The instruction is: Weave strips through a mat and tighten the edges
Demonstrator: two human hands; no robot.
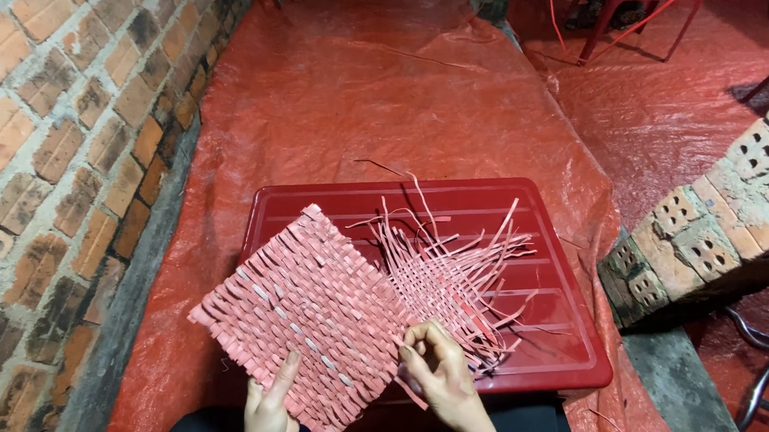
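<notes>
Head view: your two hands on a pink woven mat of flat plastic strips point(309, 313), lying on a glossy red rectangular plastic tray point(562, 339).

Your left hand point(269, 407) rests flat at the mat's near edge, fingers pressed together, forefinger stretched onto the weave. Your right hand point(438, 372) has its fingers curled, pinching loose pink strip ends point(456, 264) where the finished weave meets the unwoven fan. Tray sits on a red tarpaulin sheet point(365, 83); rough brick wall point(64, 138) at left, stacked perforated bricks point(717, 233) at right.
</notes>
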